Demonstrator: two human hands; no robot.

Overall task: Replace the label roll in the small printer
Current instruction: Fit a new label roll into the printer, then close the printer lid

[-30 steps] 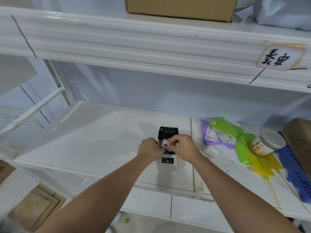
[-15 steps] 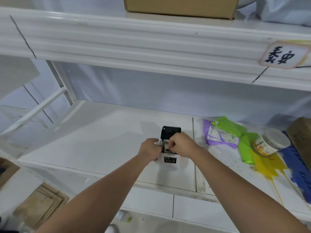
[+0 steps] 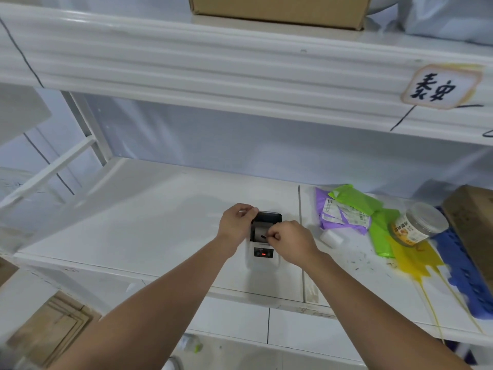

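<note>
A small white printer (image 3: 262,263) with a red light lies on the white shelf (image 3: 149,231), its black lid (image 3: 268,216) tipped open at the far end. A white label roll (image 3: 259,232) sits in the open compartment. My left hand (image 3: 236,222) rests on the printer's left side, fingers up at the lid's corner. My right hand (image 3: 289,243) pinches the roll's loose end over the compartment. A second small white roll (image 3: 330,238) lies on the shelf to the right of the printer.
Purple and green mailer bags (image 3: 349,212), a tipped plastic jar (image 3: 417,228), yellow and blue bags (image 3: 453,268) and a brown box (image 3: 474,222) crowd the shelf's right side. An upper shelf (image 3: 240,68) with a cardboard box (image 3: 277,9) hangs overhead.
The roll was held above the printer between both hands a second ago; it now sits in the compartment. My left hand has shifted up to the lid.
</note>
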